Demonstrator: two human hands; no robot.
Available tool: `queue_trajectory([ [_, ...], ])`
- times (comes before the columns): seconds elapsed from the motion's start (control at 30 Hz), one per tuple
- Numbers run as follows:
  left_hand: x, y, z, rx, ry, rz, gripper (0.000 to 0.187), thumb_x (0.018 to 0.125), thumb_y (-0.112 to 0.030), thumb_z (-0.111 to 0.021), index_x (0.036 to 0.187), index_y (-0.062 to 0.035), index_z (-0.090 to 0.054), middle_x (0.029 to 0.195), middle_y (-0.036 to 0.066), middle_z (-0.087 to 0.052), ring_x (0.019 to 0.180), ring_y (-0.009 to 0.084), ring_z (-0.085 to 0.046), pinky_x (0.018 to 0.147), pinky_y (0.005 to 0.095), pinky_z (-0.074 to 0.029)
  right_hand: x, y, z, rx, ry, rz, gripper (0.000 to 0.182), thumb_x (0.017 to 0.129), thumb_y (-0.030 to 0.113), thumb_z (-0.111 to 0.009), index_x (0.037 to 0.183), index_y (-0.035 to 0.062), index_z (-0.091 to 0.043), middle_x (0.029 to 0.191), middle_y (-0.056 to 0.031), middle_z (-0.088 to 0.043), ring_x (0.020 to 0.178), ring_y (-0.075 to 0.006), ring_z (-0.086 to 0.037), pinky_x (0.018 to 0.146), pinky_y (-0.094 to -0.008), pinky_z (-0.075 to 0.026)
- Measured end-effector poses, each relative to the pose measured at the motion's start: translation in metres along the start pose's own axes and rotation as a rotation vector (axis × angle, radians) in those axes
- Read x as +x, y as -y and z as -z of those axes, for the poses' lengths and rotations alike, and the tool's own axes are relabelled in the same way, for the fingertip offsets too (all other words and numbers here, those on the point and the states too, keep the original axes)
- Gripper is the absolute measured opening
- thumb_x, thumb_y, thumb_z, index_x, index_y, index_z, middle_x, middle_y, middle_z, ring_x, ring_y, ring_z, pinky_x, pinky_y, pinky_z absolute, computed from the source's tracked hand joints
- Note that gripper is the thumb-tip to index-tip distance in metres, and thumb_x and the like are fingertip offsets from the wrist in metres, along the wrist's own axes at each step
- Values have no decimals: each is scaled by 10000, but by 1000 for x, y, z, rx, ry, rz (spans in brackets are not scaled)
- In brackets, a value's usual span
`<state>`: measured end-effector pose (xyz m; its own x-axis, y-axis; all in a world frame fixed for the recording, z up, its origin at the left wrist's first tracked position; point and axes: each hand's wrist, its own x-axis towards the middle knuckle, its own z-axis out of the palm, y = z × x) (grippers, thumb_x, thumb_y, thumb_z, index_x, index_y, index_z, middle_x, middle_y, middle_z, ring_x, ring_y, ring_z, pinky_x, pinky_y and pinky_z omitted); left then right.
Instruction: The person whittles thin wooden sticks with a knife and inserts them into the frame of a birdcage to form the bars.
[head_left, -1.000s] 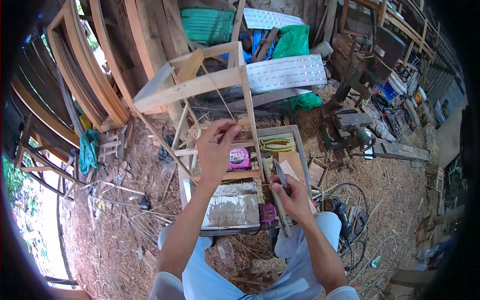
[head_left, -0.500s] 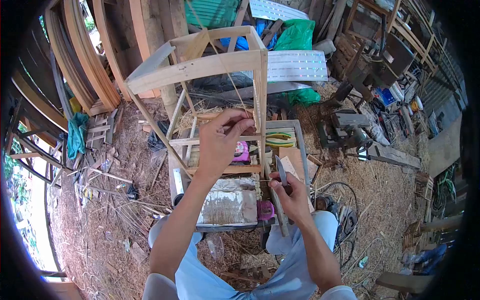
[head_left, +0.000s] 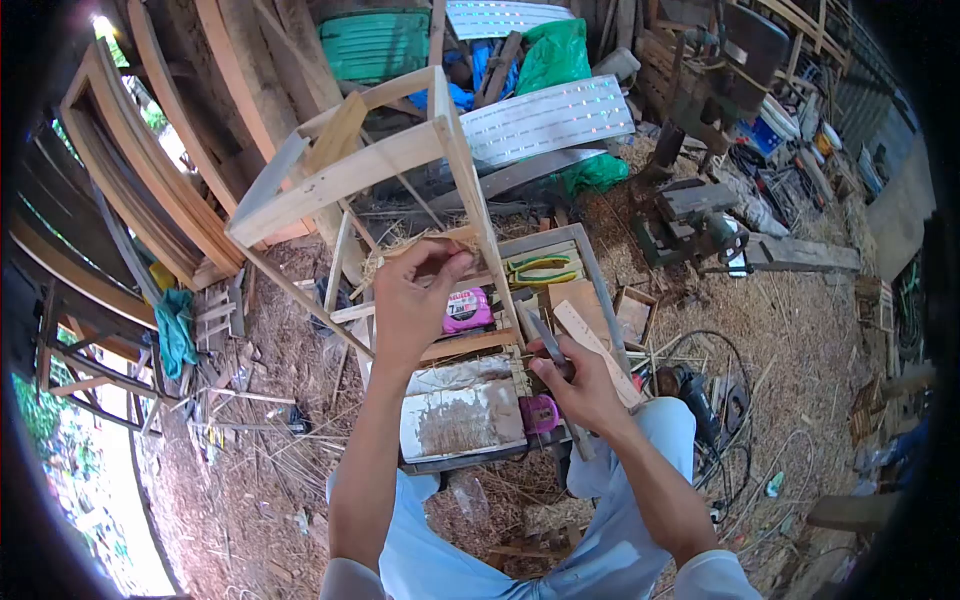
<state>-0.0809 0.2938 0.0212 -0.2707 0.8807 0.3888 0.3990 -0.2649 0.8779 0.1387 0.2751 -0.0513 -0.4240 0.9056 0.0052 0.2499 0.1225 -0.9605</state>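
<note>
My left hand point(head_left: 415, 290) is pinched on a thin wooden strip, beside the upright post of a pale wooden frame point(head_left: 345, 185). The strip runs up through the frame. My right hand point(head_left: 582, 385) is wrapped round a knife point(head_left: 548, 338), blade pointing up and left, close to the frame's lower right corner. Under the frame, on a low bench point(head_left: 598, 285), lie a pink tape measure point(head_left: 467, 311) and yellow-green pliers point(head_left: 541, 270). A white worn block point(head_left: 464, 418) lies nearer to me, with a second pink tape measure point(head_left: 541, 414) at its right.
A wooden ruler point(head_left: 598, 353) lies right of the frame. A metal vise point(head_left: 692, 225) stands at the right, and a power tool point(head_left: 686, 392) with a black cable is near my right knee. Curved wooden frames point(head_left: 140, 165) lean at the left. Shavings point(head_left: 265, 490) cover the ground.
The view has turned, so the wooden frame appears tilted and further left. My left hand appears slightly lower, still pinched. The knife is still in my right hand.
</note>
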Motion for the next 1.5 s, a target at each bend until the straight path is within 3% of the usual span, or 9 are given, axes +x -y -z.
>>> queue_trajectory([
  [0.2, -8, -4, -6, 40, 93, 20, 140, 830, -12, -652, 939, 75, -640, 830, 89, -689, 784, 141, -670, 734, 252, -523, 1, 1, 1, 22, 5, -20, 243, 879, 130, -612, 1091, 11, -605, 854, -110, -634, 783, -179, -605, 713, -312, -471],
  [0.33, -16, 0, -16, -100, 95, 15, 121, 820, 5, -654, 921, 72, -649, 829, 95, -693, 788, 143, -671, 739, 249, -526, 31, 13, -1, 152, -243, 181, 258, 881, 130, -613, 1101, -7, -605, 905, -105, -639, 786, -196, -607, 727, -306, -472],
  [0.4, -18, -8, -14, 97, 107, -25, 91, 811, 16, -660, 884, 70, -660, 837, 102, -697, 796, 142, -670, 736, 246, -526, 46, 6, -13, 200, -325, 334, 204, 876, 114, -619, 1036, -12, -637, 876, -112, -639, 768, -207, -609, 700, -308, -470],
  [0.5, -22, -3, -15, 33, 78, 12, 73, 803, 13, -670, 856, 64, -668, 837, 99, -696, 785, 132, -663, 726, 242, -526, 45, 0, -21, 146, -206, 215, 190, 857, 117, -643, 1007, 0, -653, 826, -132, -635, 753, -227, -619, 685, -321, -467],
  [0.77, -23, 0, -22, 126, 42, -84, 66, 797, 41, -663, 850, 78, -654, 814, 94, -685, 785, 130, -660, 729, 247, -531, 41, 4, -22, 245, -263, 205, 167, 838, 72, -636, 991, 10, -662, 841, -172, -664, 755, -248, -648, 675, -327, -478],
  [0.87, -23, -1, -21, -44, 3, -21, 62, 810, 49, -649, 863, 80, -643, 818, 104, -679, 790, 138, -659, 739, 251, -535, 43, 4, -21, 252, -242, 214, 170, 840, 66, -630, 995, 5, -663, 846, -166, -671, 764, -238, -658, 688, -321, -486],
  [1.07, -27, -7, -19, 151, 8, -213, 45, 857, 27, -613, 883, 63, -623, 852, 113, -665, 780, 168, -651, 742, 276, -517, 43, 1, -24, 266, -252, 173, 187, 840, 57, -628, 1015, 3, -665, 855, -165, -680, 763, -214, -666, 697, -321, -497],
  [1.17, -22, -6, -13, -54, -21, -127, 54, 861, 36, -602, 902, 68, -617, 865, 121, -660, 798, 173, -648, 754, 281, -516, 42, 3, -22, 212, -264, 199, 190, 838, 54, -630, 1016, 0, -664, 850, -165, -682, 754, -211, -666, 686, -311, -494],
  [1.5, -26, 3, -13, -83, 14, -42, 90, 852, 88, -578, 936, 89, -610, 897, 124, -661, 827, 197, -674, 764, 292, -552, 41, 4, -24, 228, -247, 145, 177, 847, 64, -634, 1005, -11, -660, 825, -161, -681, 751, -192, -664, 665, -297, -490],
])
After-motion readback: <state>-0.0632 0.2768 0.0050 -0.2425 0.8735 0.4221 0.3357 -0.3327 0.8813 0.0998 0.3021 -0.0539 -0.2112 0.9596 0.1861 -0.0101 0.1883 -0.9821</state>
